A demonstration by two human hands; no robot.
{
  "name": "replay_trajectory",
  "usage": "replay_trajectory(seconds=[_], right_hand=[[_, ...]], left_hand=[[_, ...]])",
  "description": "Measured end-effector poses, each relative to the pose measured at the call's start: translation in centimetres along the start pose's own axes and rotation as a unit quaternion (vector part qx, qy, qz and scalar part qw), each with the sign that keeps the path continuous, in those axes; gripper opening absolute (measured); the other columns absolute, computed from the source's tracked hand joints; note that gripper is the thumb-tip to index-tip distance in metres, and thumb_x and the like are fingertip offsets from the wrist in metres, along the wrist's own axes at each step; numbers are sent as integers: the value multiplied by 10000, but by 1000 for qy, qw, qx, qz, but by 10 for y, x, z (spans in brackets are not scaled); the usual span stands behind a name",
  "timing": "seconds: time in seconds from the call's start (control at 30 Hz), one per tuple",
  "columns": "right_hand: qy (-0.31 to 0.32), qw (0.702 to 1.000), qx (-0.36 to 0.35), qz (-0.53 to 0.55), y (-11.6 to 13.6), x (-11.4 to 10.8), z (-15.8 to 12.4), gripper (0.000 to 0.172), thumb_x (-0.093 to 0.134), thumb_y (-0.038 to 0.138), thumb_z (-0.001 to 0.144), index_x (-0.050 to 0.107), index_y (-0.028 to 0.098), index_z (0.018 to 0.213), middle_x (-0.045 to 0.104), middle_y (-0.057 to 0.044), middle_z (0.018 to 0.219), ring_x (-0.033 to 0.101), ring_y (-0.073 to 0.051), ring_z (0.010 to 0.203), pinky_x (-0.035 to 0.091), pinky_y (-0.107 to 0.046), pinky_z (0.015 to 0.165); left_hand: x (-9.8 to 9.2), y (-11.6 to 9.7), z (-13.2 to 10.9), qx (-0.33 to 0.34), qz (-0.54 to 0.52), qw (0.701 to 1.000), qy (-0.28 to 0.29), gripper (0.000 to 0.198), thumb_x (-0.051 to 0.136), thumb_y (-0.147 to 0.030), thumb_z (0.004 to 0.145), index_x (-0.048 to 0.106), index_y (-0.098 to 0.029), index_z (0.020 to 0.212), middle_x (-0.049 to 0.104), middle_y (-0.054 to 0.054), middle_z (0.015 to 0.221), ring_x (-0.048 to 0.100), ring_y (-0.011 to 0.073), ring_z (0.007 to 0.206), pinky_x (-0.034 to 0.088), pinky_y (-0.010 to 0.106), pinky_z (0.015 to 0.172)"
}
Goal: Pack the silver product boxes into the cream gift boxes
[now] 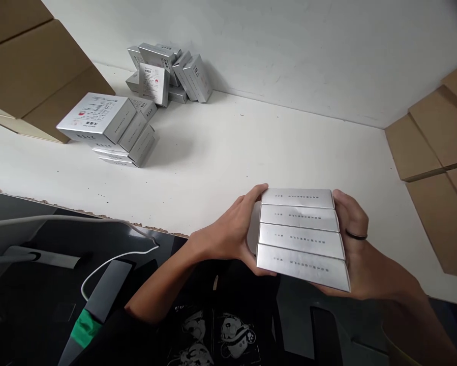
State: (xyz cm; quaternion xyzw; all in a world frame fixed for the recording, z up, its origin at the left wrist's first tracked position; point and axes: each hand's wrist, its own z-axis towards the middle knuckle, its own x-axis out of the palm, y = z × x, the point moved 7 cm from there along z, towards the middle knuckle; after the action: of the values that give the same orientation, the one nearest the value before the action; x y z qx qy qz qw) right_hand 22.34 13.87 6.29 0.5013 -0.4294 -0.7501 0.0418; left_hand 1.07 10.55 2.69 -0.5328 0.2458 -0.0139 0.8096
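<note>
Between my two hands I hold a row of several silver boxes point(300, 236), pressed flat against each other with their narrow printed sides up. My left hand point(234, 229) grips the left end, fingers at the far box and thumb at the near one. Around the right end curls my right hand point(352, 239), with a dark ring on a finger; part of it is hidden behind the boxes. The held boxes are over the front edge of the white table point(220, 152).
A stack of silver boxes point(106, 122) stands at the left of the table, and a loose pile of silver boxes point(154, 84) lies behind it against the wall. Brown cartons point(41, 66) are at the left, more brown cartons point(434, 147) at the right. A white cable point(110, 219) hangs by the table edge.
</note>
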Motion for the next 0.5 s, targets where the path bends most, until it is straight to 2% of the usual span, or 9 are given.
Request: replay_trajectory(seconds=[0.1, 0.17, 0.27, 0.33, 0.5], right_hand=[[7, 999, 37, 37, -13, 17, -2, 1403, 864, 371, 693, -173, 452, 1634, 484, -87, 1537, 631, -408, 1264, 667, -558, 896], [6, 997, 51, 62, -21, 27, -3, 1391, 858, 380, 718, -201, 475, 1614, 534, -88, 1470, 678, -372, 1171, 659, -556, 892], [17, 992, 74, 100, -30, 42, -2, 1375, 841, 402, 773, -271, 480, 1579, 541, -85, 1451, 668, -334, 1185, 645, -542, 923], [30, 988, 96, 118, -35, 49, -2, 1335, 821, 407, 806, -262, 464, 1585, 519, -91, 1477, 645, -319, 1229, 634, -540, 956], [31, 989, 89, 110, -36, 49, -1, 1347, 830, 424, 797, -257, 434, 1593, 550, -88, 1431, 652, -319, 1215, 649, -513, 946]], left_hand=[[-6, -1, 0, -19, 62, 998, 16, 1374, 930, -567, 619, 68, -266, 1646, 298, 224, 1653, 338, 532, 1495, 421, 711, 1173], [-8, -5, 3, -10, 92, 995, 23, 1327, 914, -560, 641, 113, -218, 1644, 343, 237, 1632, 363, 515, 1487, 399, 700, 1193], [-9, -6, 10, -5, 130, 991, 31, 1285, 892, -556, 657, 148, -147, 1621, 421, 272, 1560, 451, 492, 1424, 411, 692, 1175], [-7, -4, 13, -13, 143, 989, 35, 1238, 867, -557, 670, 173, -129, 1601, 464, 276, 1512, 496, 478, 1380, 438, 685, 1146], [-5, -2, 12, -8, 141, 989, 38, 1155, 823, -537, 700, 202, -113, 1575, 456, 276, 1525, 492, 461, 1395, 455, 648, 1150]])
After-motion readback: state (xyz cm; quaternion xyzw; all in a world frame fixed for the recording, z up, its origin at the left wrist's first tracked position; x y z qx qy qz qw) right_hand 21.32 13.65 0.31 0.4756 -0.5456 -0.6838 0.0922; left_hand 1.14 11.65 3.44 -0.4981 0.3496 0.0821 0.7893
